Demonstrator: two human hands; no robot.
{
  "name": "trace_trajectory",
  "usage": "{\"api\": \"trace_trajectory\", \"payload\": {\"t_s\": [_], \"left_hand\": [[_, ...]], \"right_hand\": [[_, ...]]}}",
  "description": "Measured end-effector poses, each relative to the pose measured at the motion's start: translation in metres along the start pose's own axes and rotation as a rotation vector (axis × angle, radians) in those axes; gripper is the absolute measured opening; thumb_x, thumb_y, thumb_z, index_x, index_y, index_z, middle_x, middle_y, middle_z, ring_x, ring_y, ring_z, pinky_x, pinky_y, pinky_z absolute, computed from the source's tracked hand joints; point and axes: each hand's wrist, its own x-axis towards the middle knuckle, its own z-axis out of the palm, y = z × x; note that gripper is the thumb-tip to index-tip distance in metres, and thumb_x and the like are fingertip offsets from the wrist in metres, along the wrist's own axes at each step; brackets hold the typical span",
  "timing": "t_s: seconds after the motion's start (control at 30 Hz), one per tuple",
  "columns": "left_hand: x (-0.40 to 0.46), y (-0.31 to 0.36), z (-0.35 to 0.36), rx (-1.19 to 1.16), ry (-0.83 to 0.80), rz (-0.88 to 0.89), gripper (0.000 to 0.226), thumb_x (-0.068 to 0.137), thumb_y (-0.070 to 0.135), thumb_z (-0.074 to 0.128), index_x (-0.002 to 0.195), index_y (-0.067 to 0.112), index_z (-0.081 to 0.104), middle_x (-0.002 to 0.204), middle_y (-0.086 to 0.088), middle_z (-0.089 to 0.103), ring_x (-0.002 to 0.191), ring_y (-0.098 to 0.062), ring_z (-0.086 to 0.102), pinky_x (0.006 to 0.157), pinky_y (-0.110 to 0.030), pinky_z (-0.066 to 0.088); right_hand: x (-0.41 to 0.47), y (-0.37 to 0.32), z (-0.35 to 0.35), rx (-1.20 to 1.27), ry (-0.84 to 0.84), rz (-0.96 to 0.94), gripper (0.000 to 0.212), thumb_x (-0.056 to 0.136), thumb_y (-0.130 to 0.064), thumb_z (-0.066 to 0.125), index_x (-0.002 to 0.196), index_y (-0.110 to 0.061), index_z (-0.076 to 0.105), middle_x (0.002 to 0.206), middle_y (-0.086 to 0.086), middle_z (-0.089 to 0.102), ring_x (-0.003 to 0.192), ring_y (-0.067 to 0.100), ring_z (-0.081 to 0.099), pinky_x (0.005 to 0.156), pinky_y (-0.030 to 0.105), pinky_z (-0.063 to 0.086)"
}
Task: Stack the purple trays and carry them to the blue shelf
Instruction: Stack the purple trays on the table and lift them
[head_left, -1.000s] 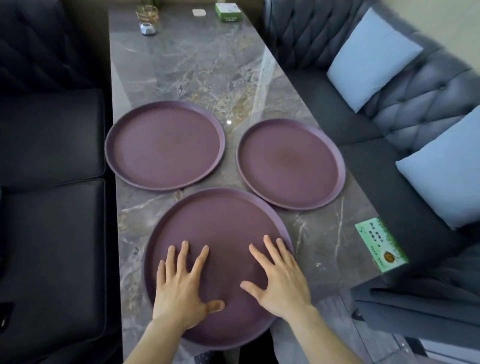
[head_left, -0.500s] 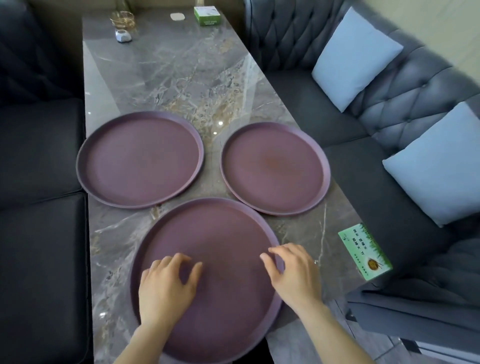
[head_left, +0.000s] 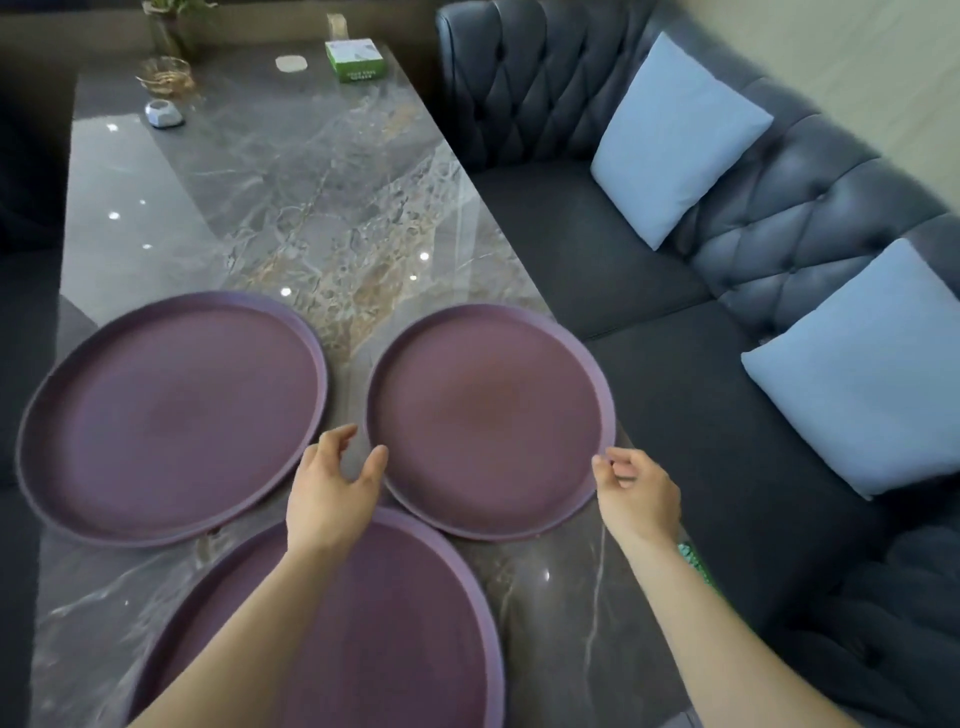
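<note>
Three round purple trays lie flat on the marble table (head_left: 291, 171): a left tray (head_left: 171, 415), a right tray (head_left: 488, 415) and a near tray (head_left: 374, 623) under my forearms. My left hand (head_left: 332, 488) hovers at the right tray's left rim, fingers curled and apart, thumb close to the rim. At that tray's right rim is my right hand (head_left: 636, 493), its fingertips just touching or almost touching the edge. Neither hand has closed on the tray. No blue shelf is visible.
A dark tufted sofa (head_left: 649, 291) with two light blue cushions (head_left: 675, 135) runs along the table's right side. Dark seats (head_left: 21, 322) flank the left. At the far end stand a green box (head_left: 356, 60), a glass bowl (head_left: 166, 75) and a small white object (head_left: 163, 113).
Both hands left the near tray and moved forward to either side of the right tray. The view shifted forward and right.
</note>
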Motion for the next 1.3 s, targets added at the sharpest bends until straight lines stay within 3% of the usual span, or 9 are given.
{"api": "trace_trajectory", "payload": {"t_s": [0.17, 0.3, 0.43, 0.63, 0.77, 0.87, 1.03, 1.17, 1.3], "left_hand": [[0.04, 0.019, 0.025, -0.011, 0.007, -0.139, 0.072, 0.084, 0.053, 0.061, 0.148, 0.029, 0.038, 0.149, -0.004, 0.043, 0.138, -0.024, 0.041, 0.108, -0.041, 0.035], [0.061, 0.029, 0.038, -0.105, 0.037, -0.248, 0.083, 0.082, 0.055, 0.062, 0.153, 0.031, 0.027, 0.156, -0.002, 0.037, 0.144, -0.023, 0.033, 0.115, -0.044, 0.031], [0.074, 0.039, 0.046, -0.215, -0.022, -0.28, 0.091, 0.077, 0.057, 0.065, 0.154, 0.035, 0.022, 0.157, 0.0, 0.037, 0.143, -0.022, 0.037, 0.115, -0.047, 0.034], [0.079, 0.045, 0.042, -0.383, -0.051, -0.341, 0.094, 0.072, 0.05, 0.076, 0.151, 0.039, 0.027, 0.157, 0.002, 0.037, 0.14, -0.021, 0.042, 0.11, -0.047, 0.041], [0.072, 0.046, 0.035, -0.431, -0.046, -0.329, 0.095, 0.069, 0.045, 0.081, 0.15, 0.037, 0.032, 0.154, 0.0, 0.04, 0.139, -0.019, 0.042, 0.105, -0.038, 0.042], [0.065, 0.048, 0.027, -0.45, -0.015, -0.277, 0.091, 0.07, 0.04, 0.082, 0.149, 0.032, 0.036, 0.152, 0.0, 0.043, 0.138, -0.018, 0.043, 0.108, -0.044, 0.043], [0.047, 0.054, -0.002, -0.495, 0.077, -0.22, 0.08, 0.07, 0.037, 0.081, 0.142, 0.029, 0.047, 0.135, 0.006, 0.057, 0.121, -0.014, 0.057, 0.101, -0.043, 0.051], [0.02, 0.04, -0.04, -0.447, 0.153, -0.222, 0.072, 0.072, 0.039, 0.079, 0.138, 0.03, 0.052, 0.128, 0.006, 0.062, 0.114, -0.014, 0.062, 0.097, -0.04, 0.052], [-0.012, 0.004, -0.083, -0.301, 0.214, -0.262, 0.065, 0.073, 0.041, 0.075, 0.134, 0.032, 0.056, 0.124, 0.005, 0.064, 0.108, -0.017, 0.064, 0.092, -0.038, 0.05]], "right_hand": [[0.051, -0.012, -0.001, 0.026, -0.04, 0.073, 0.042, 0.09, -0.039, 0.062, 0.13, -0.026, 0.06, 0.128, 0.002, 0.064, 0.108, 0.021, 0.064, 0.096, 0.047, 0.051], [0.074, -0.019, 0.007, -0.123, -0.077, -0.024, 0.058, 0.091, -0.043, 0.06, 0.145, -0.026, 0.045, 0.141, 0.004, 0.052, 0.126, 0.027, 0.053, 0.098, 0.045, 0.046], [0.088, -0.03, 0.018, -0.015, -0.147, 0.047, 0.069, 0.088, -0.048, 0.062, 0.15, -0.03, 0.036, 0.148, 0.002, 0.048, 0.134, 0.026, 0.047, 0.106, 0.046, 0.042], [0.088, -0.04, 0.023, 0.085, -0.137, 0.111, 0.073, 0.085, -0.052, 0.065, 0.148, -0.029, 0.037, 0.15, 0.003, 0.046, 0.135, 0.028, 0.047, 0.107, 0.05, 0.042], [0.08, -0.049, 0.021, 0.075, -0.1, 0.118, 0.075, 0.082, -0.06, 0.063, 0.145, -0.025, 0.042, 0.144, 0.008, 0.049, 0.13, 0.031, 0.049, 0.104, 0.05, 0.044], [0.068, -0.056, 0.015, 0.102, -0.065, 0.115, 0.075, 0.081, -0.061, 0.062, 0.144, -0.024, 0.043, 0.144, 0.01, 0.048, 0.129, 0.032, 0.049, 0.102, 0.051, 0.045], [0.038, -0.068, 0.004, 0.081, 0.045, 0.053, 0.069, 0.084, -0.058, 0.062, 0.141, -0.022, 0.047, 0.138, 0.012, 0.05, 0.124, 0.034, 0.052, 0.1, 0.05, 0.044], [-0.001, -0.079, 0.003, 0.035, 0.077, 0.013, 0.061, 0.088, -0.05, 0.062, 0.139, -0.019, 0.049, 0.133, 0.013, 0.054, 0.119, 0.034, 0.055, 0.098, 0.05, 0.046], [-0.053, -0.079, 0.011, 0.016, 0.059, -0.051, 0.049, 0.09, -0.04, 0.064, 0.132, -0.017, 0.056, 0.128, 0.009, 0.06, 0.115, 0.031, 0.058, 0.091, 0.039, 0.046]]}}
